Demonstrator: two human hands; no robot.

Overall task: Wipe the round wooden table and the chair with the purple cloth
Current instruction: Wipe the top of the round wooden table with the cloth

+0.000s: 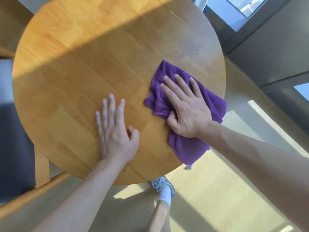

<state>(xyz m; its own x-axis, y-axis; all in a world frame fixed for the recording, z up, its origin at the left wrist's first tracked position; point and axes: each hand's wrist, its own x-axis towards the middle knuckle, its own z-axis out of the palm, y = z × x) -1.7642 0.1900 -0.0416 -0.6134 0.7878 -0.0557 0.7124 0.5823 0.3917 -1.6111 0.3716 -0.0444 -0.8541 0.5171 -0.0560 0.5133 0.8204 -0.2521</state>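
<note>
Head view: the purple cloth (182,104) lies bunched at the round wooden table (103,67)'s right edge, one corner hanging off. My right hand (185,106) presses it flat, fingers spread; my left hand (115,129) braces, fingers nearly together. I'd sweep in overlapping arcs toward the sunlit far side, chair (25,173) after.

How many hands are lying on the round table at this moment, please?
2. The left hand lies flat on the bare wood of the table, near its front edge. The right hand presses on the purple cloth at the table's right side.
</note>
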